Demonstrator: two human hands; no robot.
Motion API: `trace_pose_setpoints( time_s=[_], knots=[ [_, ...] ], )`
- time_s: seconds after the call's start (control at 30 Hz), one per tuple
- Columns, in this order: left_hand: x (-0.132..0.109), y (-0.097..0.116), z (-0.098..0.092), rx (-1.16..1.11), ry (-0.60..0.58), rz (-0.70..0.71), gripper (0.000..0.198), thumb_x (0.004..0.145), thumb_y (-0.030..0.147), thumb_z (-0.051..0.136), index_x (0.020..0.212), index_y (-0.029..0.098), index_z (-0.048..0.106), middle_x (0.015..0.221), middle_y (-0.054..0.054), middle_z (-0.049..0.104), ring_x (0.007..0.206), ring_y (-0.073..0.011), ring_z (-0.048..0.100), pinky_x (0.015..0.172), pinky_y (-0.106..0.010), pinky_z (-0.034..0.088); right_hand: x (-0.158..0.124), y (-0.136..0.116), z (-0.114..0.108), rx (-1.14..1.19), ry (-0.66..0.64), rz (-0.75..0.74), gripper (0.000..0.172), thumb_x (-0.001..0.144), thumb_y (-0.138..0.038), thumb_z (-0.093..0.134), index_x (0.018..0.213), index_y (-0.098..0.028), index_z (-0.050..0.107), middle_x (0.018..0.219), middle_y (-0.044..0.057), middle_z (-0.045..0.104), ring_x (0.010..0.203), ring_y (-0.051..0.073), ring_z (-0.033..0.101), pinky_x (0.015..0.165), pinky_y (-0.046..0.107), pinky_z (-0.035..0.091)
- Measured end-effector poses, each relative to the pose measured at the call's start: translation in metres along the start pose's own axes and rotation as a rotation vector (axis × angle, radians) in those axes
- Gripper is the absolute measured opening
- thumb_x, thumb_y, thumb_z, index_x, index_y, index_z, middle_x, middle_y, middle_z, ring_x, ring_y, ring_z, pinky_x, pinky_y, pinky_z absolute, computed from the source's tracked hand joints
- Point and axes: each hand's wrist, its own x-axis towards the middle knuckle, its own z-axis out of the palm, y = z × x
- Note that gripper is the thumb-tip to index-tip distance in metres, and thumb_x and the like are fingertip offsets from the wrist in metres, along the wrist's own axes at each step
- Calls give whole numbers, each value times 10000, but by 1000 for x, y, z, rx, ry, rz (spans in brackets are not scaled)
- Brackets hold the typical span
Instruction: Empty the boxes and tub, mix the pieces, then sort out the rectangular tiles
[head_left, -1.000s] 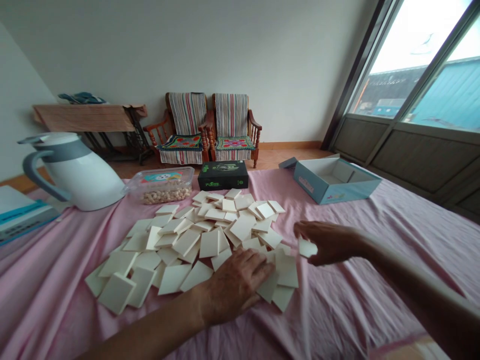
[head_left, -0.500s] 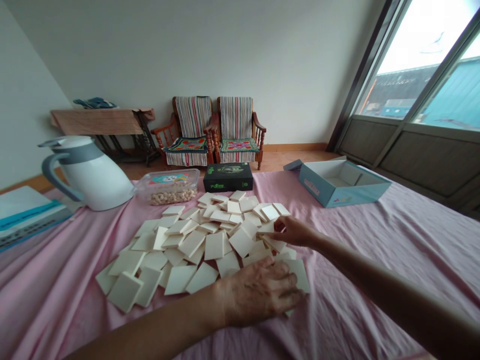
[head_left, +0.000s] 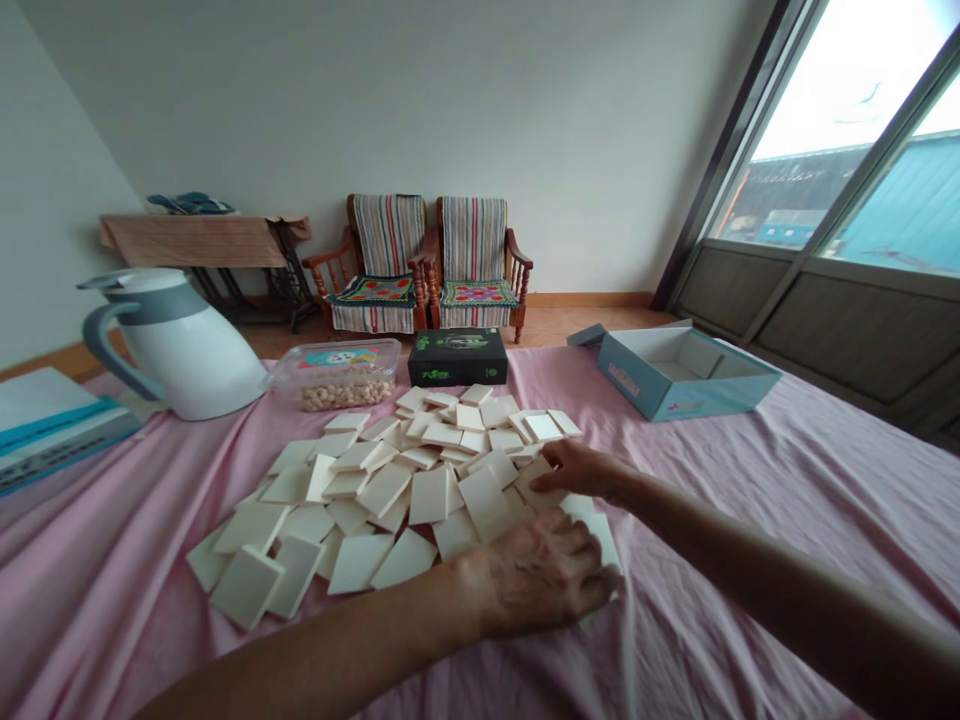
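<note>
Nearest, the left hand (head_left: 551, 575) has moved right, curled over the near-right white tiles (head_left: 606, 540); its grip is hidden. Just beyond, the right hand (head_left: 581, 470), clear of the pile (head_left: 429, 496) a second ago, now touches its right side, pinch unclear, so both work one end.

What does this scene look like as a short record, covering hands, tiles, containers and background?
Tile pile: white, overlapping, on pink cloth
Left hand: over near-right part of pile; contact unclear
Right hand: at a tile on the pile's right side
Beyond pile: clear plastic tub, black box
Left: thermal jug
Right: open light-blue box
Background: two wooden armchairs
</note>
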Motion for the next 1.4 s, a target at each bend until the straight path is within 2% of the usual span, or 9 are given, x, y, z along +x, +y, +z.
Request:
trace_pose_setpoints(
  time_s=[0.3, 0.53, 0.63, 0.73, 0.83, 0.9, 1.03, 1.13, 1.4],
  knots=[
    [-7, -18, 2, 111, -17, -119, 200, 967, 172, 427, 1034, 130, 610, 944, -72, 662, 953, -219, 587, 923, -422, 415, -10, -32, -2, 137, 32, 33, 84, 649, -203, 636, 687, -133, 609, 550, -43, 539, 508, 70, 452, 467, 194, 323],
    [-45, -53, -22, 221, -33, -326, 190, 937, 142, 467, 1029, 111, 630, 1030, -111, 668, 1020, -249, 592, 897, -418, 456, 1, -71, -7, 114, 69, -216, 194, 747, -260, 652, 886, -124, 656, 795, 38, 678, 700, 114, 590, 609, 206, 446],
    [-76, -57, -36, 183, 5, -393, 268, 929, 107, 441, 1141, 112, 605, 1137, -120, 651, 1096, -247, 570, 925, -405, 459, -17, -62, -22, -74, 76, -266, 198, 781, -283, 623, 907, -133, 650, 873, 68, 689, 765, 147, 620, 687, 257, 493],
    [-112, -55, -51, 122, 21, -504, 364, 885, 52, 425, 1201, 126, 592, 1180, -116, 643, 1125, -242, 558, 954, -408, 451, -52, -40, -32, -349, -63, -319, 335, 752, -325, 664, 1035, -148, 642, 981, 97, 684, 889, 204, 639, 795, 339, 519],
    [-145, -54, -62, 82, 55, -672, 366, 879, 76, 434, 1185, 165, 614, 1169, -90, 653, 1124, -223, 564, 992, -389, 437, -80, -16, -26, -603, -74, -345, 647, 673, -230, 715, 1293, -166, 545, 1312, 159, 566, 1231, 290, 510, 1052, 467, 387],
    [-164, -57, -68, 70, 67, -794, 331, 894, 126, 432, 1152, 180, 632, 1145, -76, 661, 1109, -216, 572, 1000, -376, 435, -87, -4, -15, -690, -71, -325, 751, 656, -174, 697, 1375, -175, 482, 1416, 167, 484, 1337, 315, 408, 1115, 504, 304],
    [-196, -65, -81, 47, 9, -1023, 328, 906, 254, 429, 1151, 177, 632, 1161, -84, 658, 1115, -237, 573, 994, -379, 439, -81, 5, 5, -714, -10, -371, 572, 728, -234, 643, 1289, -162, 565, 1359, 183, 532, 1302, 331, 446, 1074, 495, 376],
    [-216, -67, -91, -16, -125, -1154, 436, 872, 398, 487, 1224, 163, 591, 1239, -106, 629, 1161, -269, 556, 1016, -399, 423, -71, 10, 10, -703, 38, -400, 415, 796, -333, 596, 1178, -173, 627, 1238, 178, 609, 1206, 329, 526, 1039, 504, 408],
    [-253, -63, -95, -200, -431, -1404, 820, 701, 534, 613, 1391, 131, 430, 1430, -171, 482, 1308, -327, 462, 1077, -419, 355, -60, 33, 7, -622, 134, -417, 339, 738, -361, 636, 1048, -224, 622, 1053, 117, 650, 1017, 300, 592, 887, 448, 488]
  ],
)
